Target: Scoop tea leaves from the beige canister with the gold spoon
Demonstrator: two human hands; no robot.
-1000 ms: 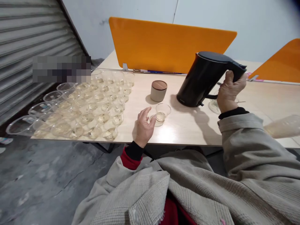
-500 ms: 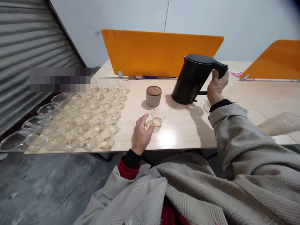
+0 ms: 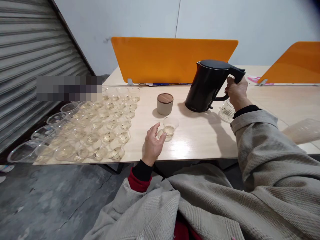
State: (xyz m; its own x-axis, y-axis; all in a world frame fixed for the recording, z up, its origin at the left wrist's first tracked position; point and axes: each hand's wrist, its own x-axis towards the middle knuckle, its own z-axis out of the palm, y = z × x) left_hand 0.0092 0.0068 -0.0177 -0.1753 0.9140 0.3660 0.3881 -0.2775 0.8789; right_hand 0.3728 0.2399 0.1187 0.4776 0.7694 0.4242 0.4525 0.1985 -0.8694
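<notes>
One cup [image 3: 170, 125] near the table's front edge holds a little pale liquid, the left hand [image 3: 153, 145] loosely open beside it. Right hand [image 3: 236, 93] grips the kettle [image 3: 207, 86] handle, nearly upright. Many filled cups [image 3: 100, 125] stand leftward.

Orange dividers [image 3: 172, 58] (grey shutter [image 3: 30, 50])

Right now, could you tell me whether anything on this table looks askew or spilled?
No spill shows. The black kettle leans left, gripped by the right hand. The left hand rests beside a small glass cup.
</notes>
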